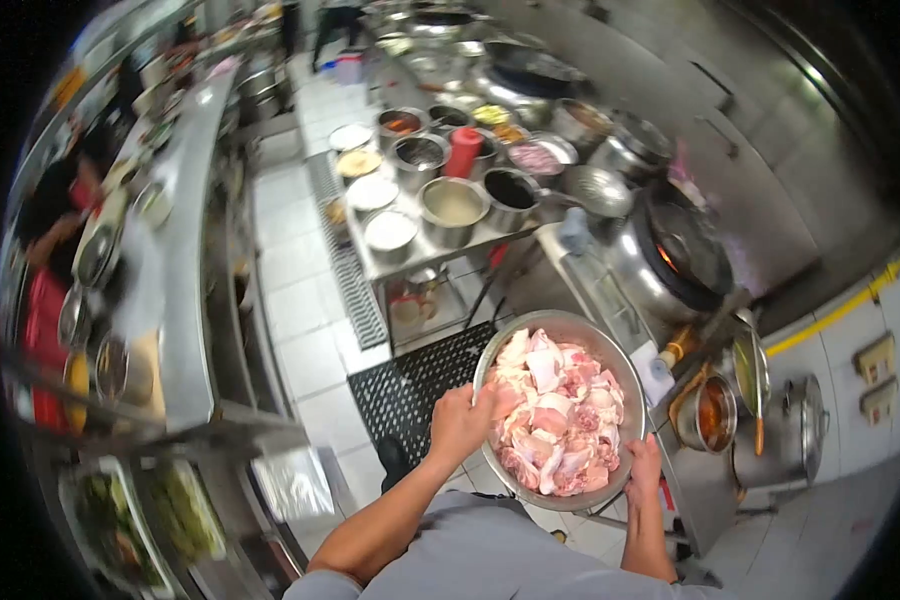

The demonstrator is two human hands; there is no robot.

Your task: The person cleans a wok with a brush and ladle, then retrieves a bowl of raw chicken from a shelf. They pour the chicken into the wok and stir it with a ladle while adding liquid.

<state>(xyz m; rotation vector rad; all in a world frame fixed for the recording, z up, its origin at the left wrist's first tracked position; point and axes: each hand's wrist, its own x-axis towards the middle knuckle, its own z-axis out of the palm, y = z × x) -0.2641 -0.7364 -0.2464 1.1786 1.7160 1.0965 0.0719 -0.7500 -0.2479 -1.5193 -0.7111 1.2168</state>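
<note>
A wide metal bowl (490, 455) is held in front of my body, heaped with cut pieces of raw chicken (555, 415). My left hand (460, 425) grips the bowl's left rim, fingers wrapped at the edge near the meat. On the lower right side, my right hand (645, 465) holds the rim, with part of its fingers hidden beneath the bowl. The bowl hangs above the floor, beside the metal counter edge.
A prep table ahead carries several metal pots, white bowls (390, 231) and a red bottle (463, 153). A wok (685, 245) sits on the stove at right, flame showing. Below lies a black perforated mat (410, 385). A long counter (185, 250) runs along the left.
</note>
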